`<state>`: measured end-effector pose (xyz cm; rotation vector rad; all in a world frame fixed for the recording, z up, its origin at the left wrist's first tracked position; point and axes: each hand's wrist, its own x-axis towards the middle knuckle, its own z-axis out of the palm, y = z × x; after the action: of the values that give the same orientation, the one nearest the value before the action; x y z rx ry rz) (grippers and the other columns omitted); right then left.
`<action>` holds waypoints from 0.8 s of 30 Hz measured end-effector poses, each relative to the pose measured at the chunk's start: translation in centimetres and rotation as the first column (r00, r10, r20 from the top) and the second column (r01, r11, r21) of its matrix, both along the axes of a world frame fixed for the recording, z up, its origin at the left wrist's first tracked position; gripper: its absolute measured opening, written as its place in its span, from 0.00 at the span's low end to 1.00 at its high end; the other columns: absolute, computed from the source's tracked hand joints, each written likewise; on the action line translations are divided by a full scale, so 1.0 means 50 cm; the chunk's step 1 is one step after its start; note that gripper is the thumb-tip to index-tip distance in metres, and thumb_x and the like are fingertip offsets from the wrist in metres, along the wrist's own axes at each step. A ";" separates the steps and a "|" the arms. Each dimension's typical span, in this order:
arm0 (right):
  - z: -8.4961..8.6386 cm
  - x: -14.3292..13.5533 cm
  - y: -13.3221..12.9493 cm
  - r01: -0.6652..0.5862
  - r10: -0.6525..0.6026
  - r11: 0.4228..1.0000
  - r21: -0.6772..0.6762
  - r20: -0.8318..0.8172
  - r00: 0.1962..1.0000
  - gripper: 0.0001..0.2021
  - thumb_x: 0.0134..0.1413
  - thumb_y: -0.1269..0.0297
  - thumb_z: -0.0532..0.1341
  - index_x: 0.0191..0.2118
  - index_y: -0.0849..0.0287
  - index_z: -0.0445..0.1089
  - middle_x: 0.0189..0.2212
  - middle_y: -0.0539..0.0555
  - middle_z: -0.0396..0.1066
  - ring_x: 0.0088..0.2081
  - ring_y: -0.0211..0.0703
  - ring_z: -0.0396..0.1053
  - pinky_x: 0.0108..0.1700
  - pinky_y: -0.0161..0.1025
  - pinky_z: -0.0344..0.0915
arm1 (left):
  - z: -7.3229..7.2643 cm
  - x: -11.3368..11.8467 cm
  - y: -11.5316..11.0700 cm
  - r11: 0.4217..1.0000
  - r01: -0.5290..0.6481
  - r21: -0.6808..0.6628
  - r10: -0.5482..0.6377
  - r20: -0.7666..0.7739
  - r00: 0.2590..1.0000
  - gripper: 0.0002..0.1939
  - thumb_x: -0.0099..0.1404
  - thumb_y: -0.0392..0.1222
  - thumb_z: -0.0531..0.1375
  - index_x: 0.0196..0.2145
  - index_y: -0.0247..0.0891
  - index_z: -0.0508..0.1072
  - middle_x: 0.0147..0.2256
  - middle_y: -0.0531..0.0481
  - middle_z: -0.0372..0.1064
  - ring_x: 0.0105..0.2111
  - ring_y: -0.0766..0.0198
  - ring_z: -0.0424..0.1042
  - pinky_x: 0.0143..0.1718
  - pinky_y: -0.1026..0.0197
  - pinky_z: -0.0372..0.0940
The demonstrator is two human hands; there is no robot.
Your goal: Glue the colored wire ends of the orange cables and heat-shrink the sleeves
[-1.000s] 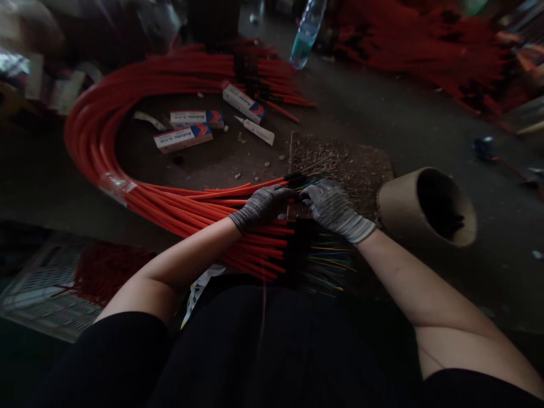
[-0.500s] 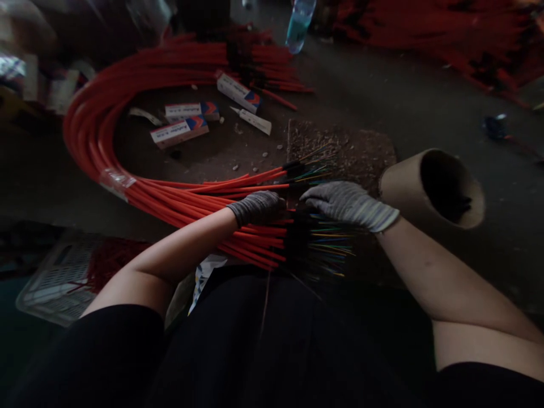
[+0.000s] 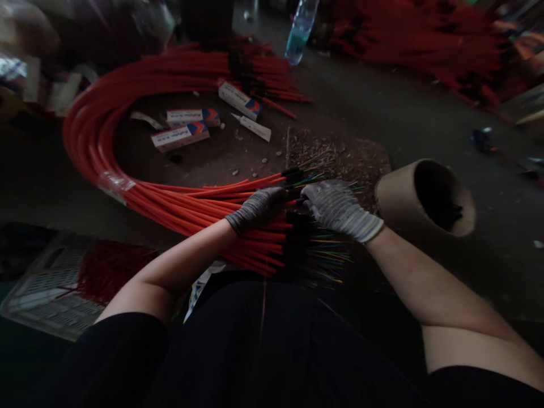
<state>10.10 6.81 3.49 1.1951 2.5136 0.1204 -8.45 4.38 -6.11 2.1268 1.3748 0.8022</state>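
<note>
Our orange cables [image 3: 140,187] loop across the floor [image 3: 403,119], their black-sleeved ends fanning into thin coloured wires [image 3: 327,252] by our lap. Our gloved left hand [image 3: 258,208] curls closed around one cable; our right hand [image 3: 335,207] pinches its tip, palm down.

Dim light, dusty dark floor [image 3: 382,107], worn mat [image 3: 340,156]

Three small white cartons with red and blue ends lie inside my loop of orange cables: the front carton [image 3: 181,136], the middle carton [image 3: 194,117] and the far carton [image 3: 240,101]. Each carries a line of dark print, but it is too blurred for me to read. Nothing else shows any legible text.
</note>
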 end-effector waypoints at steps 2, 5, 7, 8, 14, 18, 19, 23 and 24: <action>-0.021 0.010 0.006 -0.025 0.027 0.999 0.036 -0.068 0.997 0.16 0.67 0.63 0.53 0.51 0.63 0.73 0.48 0.65 0.77 0.50 0.59 0.72 0.49 0.47 0.59 | -0.006 0.001 -0.001 0.998 0.018 0.059 -0.022 0.058 0.998 0.17 0.65 0.33 0.59 0.51 0.33 0.78 0.47 0.44 0.79 0.46 0.58 0.77 0.50 0.59 0.71; -0.044 0.024 0.014 -0.063 0.076 0.996 0.070 -0.198 0.977 0.16 0.66 0.64 0.53 0.50 0.62 0.75 0.47 0.62 0.78 0.50 0.57 0.72 0.52 0.46 0.58 | -0.014 0.000 0.001 0.990 0.049 0.130 -0.063 0.102 0.993 0.20 0.65 0.31 0.58 0.54 0.34 0.77 0.51 0.42 0.78 0.51 0.58 0.77 0.54 0.58 0.70; -0.055 0.030 0.020 -0.087 0.106 0.993 0.082 -0.263 0.959 0.15 0.65 0.64 0.54 0.48 0.61 0.76 0.45 0.61 0.79 0.48 0.56 0.73 0.51 0.46 0.59 | -0.019 -0.003 0.003 0.988 0.044 0.151 -0.057 0.082 0.995 0.18 0.66 0.32 0.59 0.53 0.34 0.77 0.50 0.42 0.78 0.49 0.58 0.78 0.52 0.59 0.71; -0.059 0.031 0.023 -0.096 0.118 0.991 0.090 -0.287 0.951 0.15 0.65 0.63 0.55 0.47 0.60 0.76 0.44 0.61 0.79 0.46 0.55 0.73 0.50 0.46 0.59 | -0.021 -0.003 0.003 0.987 0.038 0.156 -0.049 0.065 0.997 0.17 0.66 0.33 0.60 0.52 0.34 0.78 0.48 0.42 0.79 0.47 0.59 0.78 0.50 0.59 0.72; -0.074 0.029 0.035 -0.119 0.148 0.987 0.109 -0.325 0.934 0.15 0.64 0.63 0.56 0.48 0.60 0.77 0.44 0.61 0.79 0.46 0.56 0.74 0.51 0.48 0.62 | -0.005 0.002 0.002 0.995 0.000 0.103 0.006 -0.059 0.998 0.15 0.71 0.37 0.58 0.52 0.34 0.78 0.44 0.42 0.78 0.43 0.61 0.77 0.45 0.62 0.70; -0.055 0.048 0.041 -0.062 0.133 0.986 0.156 -0.505 0.853 0.17 0.66 0.60 0.57 0.54 0.59 0.76 0.51 0.61 0.78 0.52 0.57 0.73 0.57 0.51 0.63 | 0.038 0.001 0.014 0.994 -0.093 0.061 0.111 -0.430 0.896 0.20 0.71 0.44 0.59 0.58 0.39 0.74 0.51 0.38 0.74 0.45 0.54 0.77 0.43 0.57 0.68; -0.048 0.056 0.041 -0.030 0.116 0.987 0.156 -0.582 0.805 0.18 0.66 0.60 0.57 0.55 0.59 0.76 0.52 0.60 0.77 0.53 0.55 0.73 0.57 0.49 0.64 | 0.050 -0.001 0.016 0.994 -0.095 0.055 0.110 -0.520 0.847 0.22 0.71 0.46 0.59 0.61 0.40 0.72 0.52 0.37 0.73 0.46 0.52 0.77 0.42 0.56 0.68; -0.027 0.071 0.022 -0.005 -0.007 1.000 -0.018 -0.618 0.786 0.15 0.66 0.60 0.57 0.51 0.56 0.78 0.48 0.55 0.80 0.48 0.49 0.77 0.51 0.43 0.68 | 0.085 -0.012 0.011 0.996 0.018 -0.092 -0.074 -0.651 0.755 0.22 0.73 0.52 0.55 0.56 0.36 0.75 0.46 0.38 0.76 0.46 0.48 0.77 0.41 0.55 0.68; -0.025 0.066 0.014 -0.006 -0.022 0.999 -0.050 -0.542 0.840 0.15 0.67 0.60 0.57 0.51 0.55 0.78 0.48 0.55 0.80 0.48 0.50 0.76 0.51 0.43 0.67 | 0.088 -0.012 0.006 0.992 0.036 -0.118 -0.105 -0.659 0.745 0.22 0.73 0.53 0.55 0.53 0.35 0.76 0.45 0.38 0.76 0.47 0.47 0.77 0.41 0.54 0.68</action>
<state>13.42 7.50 2.23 1.3698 2.9654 -0.3343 -9.05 4.70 -1.70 2.4802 1.5979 -0.1079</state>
